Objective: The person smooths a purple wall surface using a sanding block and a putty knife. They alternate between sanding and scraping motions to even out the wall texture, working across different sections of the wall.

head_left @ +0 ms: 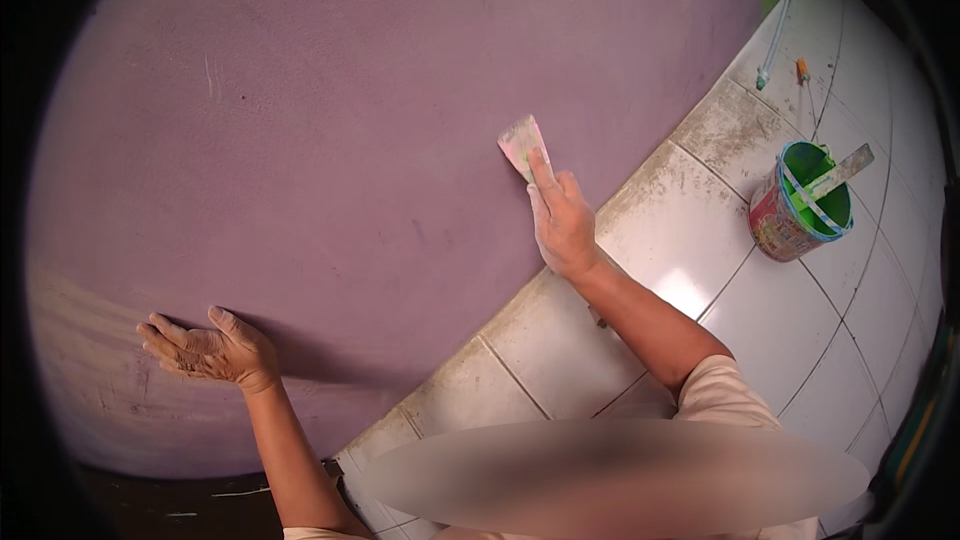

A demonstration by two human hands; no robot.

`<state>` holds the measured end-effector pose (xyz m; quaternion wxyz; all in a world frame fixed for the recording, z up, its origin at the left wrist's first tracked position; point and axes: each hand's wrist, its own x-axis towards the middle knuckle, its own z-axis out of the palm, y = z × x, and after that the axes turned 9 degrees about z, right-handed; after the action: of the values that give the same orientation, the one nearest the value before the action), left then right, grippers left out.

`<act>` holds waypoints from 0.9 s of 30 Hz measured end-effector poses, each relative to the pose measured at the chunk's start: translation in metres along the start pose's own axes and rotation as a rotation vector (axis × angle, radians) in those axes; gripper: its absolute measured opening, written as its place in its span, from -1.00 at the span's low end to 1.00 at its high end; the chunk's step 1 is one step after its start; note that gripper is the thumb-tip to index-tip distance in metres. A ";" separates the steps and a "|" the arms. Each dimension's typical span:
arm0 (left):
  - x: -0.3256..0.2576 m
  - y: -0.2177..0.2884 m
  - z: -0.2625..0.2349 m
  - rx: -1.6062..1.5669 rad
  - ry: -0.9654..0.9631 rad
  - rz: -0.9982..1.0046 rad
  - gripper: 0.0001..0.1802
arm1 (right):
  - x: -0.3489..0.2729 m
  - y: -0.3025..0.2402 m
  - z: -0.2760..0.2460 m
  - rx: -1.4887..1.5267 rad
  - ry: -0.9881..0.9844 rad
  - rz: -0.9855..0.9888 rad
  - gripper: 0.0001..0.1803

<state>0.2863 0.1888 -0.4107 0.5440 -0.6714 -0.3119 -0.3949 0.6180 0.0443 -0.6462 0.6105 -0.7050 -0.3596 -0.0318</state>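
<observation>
In my right hand (566,224) is a putty knife (522,143), its broad pale blade smeared with pink and green. The index finger lies along the blade, which is at the purple wall (350,140); I cannot tell how firmly it touches. My left hand (212,348) is beside the lower left part of the same wall, palm turned up, fingers loosely bent and thumb apart. Nothing is in it, and pale dust coats its fingers. Its shadow falls on the wall to the right.
On the white tiled floor (770,310) at the right stands a paint bucket (775,225), green inside, with a flat stick (848,168) across its rim. Beyond it lie a bluish rod (775,45) and a small orange-handled tool (802,70). Grime marks the tiles along the wall's foot.
</observation>
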 end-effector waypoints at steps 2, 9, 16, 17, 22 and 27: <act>-0.006 -0.006 -0.004 0.011 -0.020 -0.002 -0.13 | 0.050 -0.038 -0.006 0.111 0.044 -0.087 -0.32; 0.004 0.001 -0.001 -0.037 -0.041 -0.034 -0.14 | -0.006 0.019 -0.011 -0.314 -0.117 0.124 -0.35; -0.001 -0.003 -0.007 -0.061 -0.031 -0.051 -0.16 | 0.087 -0.130 -0.060 0.062 0.120 -0.089 -0.42; -0.002 -0.003 -0.006 -0.064 -0.032 -0.057 -0.16 | 0.072 -0.157 -0.056 -0.016 0.043 -0.141 -0.38; 0.002 0.001 -0.003 -0.069 -0.026 -0.069 -0.15 | 0.031 -0.214 -0.015 -0.181 -0.037 -0.391 -0.28; 0.000 -0.003 -0.009 -0.067 -0.044 -0.062 -0.13 | 0.082 -0.271 0.012 -0.059 0.083 -0.432 -0.33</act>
<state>0.2821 0.1809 -0.4084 0.5018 -0.6878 -0.3308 -0.4070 0.5261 0.0924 -0.3828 0.5828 -0.6270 -0.4759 -0.2015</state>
